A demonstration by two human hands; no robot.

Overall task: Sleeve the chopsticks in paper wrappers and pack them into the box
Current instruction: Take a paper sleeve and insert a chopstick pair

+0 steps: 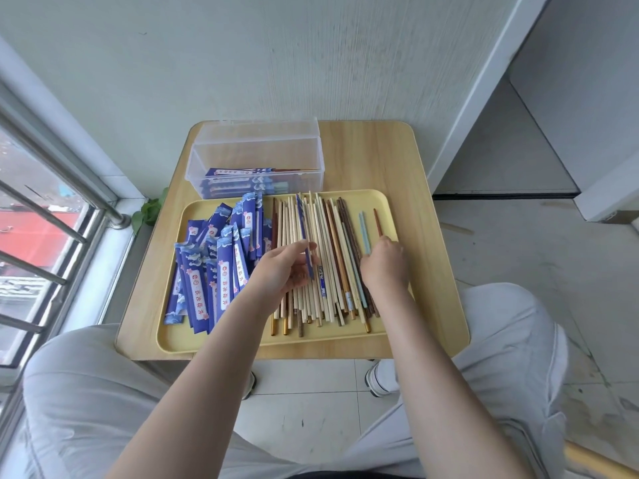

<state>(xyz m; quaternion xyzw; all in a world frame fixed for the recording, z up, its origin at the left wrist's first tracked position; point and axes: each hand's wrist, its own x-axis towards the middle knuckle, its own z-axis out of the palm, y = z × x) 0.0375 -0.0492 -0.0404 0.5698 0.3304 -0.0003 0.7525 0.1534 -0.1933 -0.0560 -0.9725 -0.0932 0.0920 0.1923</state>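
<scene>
A small light wooden desk (373, 150) with rounded corners carries a pale yellow rectangular plastic tray (345, 335) and, just behind it, a clear plastic rectangular box (257, 157) with its lid raised at the back; inside the box lie several sleeved chopsticks (238, 183), their long axes running left to right along the box's length; on the tray's left half sits a loose heap of dark blue paper wrappers (211, 267) with white label strips, most lying lengthwise toward and away from the person, some tilted; the tray's right half holds a spread of bare chopsticks (332, 257) in pale wood, brown, dark wood and light blue, laid roughly parallel, long axes running from the near edge to the far edge, fanning slightly leftward at the far ends; the left hand (283, 271) hovers over the pile's middle, its fingers pinching one blue paper wrapper (306, 233) held edge-on, its long axis pointing away toward the box and leaning a little left; the right hand (385, 262) rests on the right side of the pile, fingers curled down round a light blue chopstick (363, 233) and a reddish-brown chopstick (377, 223) whose far ends stick out beyond the knuckles; pale grey trousers (86, 392) frame the near edge.
</scene>
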